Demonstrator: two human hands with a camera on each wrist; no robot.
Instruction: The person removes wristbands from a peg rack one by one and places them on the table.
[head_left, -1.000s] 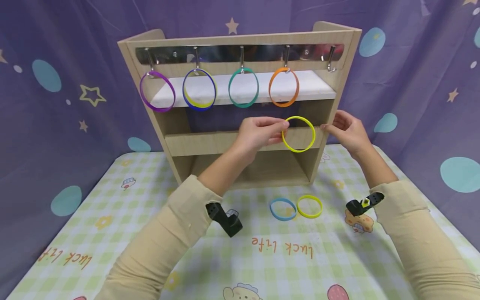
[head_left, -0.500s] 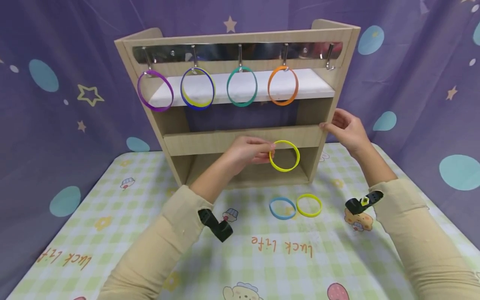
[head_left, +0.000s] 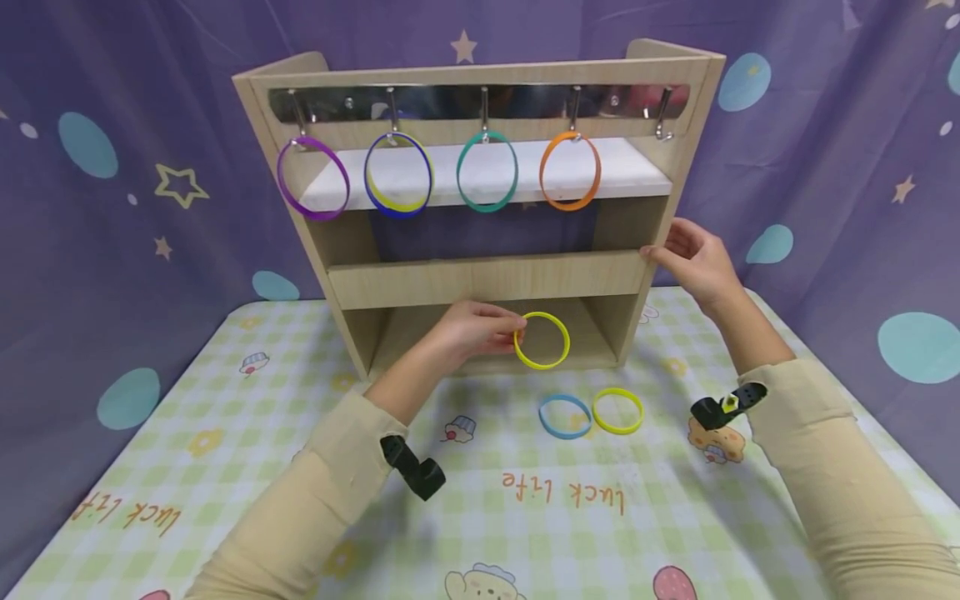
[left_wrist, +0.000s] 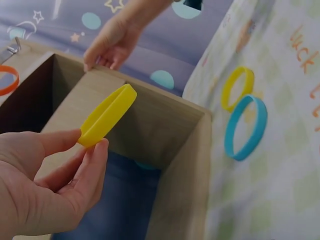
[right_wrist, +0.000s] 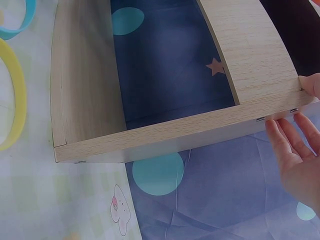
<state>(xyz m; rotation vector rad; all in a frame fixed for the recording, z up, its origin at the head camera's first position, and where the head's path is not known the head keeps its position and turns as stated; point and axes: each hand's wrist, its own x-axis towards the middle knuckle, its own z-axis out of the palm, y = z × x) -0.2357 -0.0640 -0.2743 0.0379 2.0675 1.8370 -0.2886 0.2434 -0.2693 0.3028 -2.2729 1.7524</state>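
Note:
My left hand pinches a yellow silicone wristband by its edge between thumb and fingertips, in front of the bottom opening of a wooden shelf unit. In the left wrist view this wristband tilts up from the fingertips. With thumb at the front and fingers on the outer side, my right hand grips the unit's right side panel. A blue wristband and another yellow wristband lie side by side on the tablecloth below.
Along the metal hook rail hang a purple wristband, a blue one together with a yellow one, a green one and an orange one. The rightmost hook is bare. A purple curtain surrounds the checked tablecloth.
My left hand has moved down and to the left with the yellow wristband, from the middle crossbar to the bottom opening. My right hand stays on the side panel.

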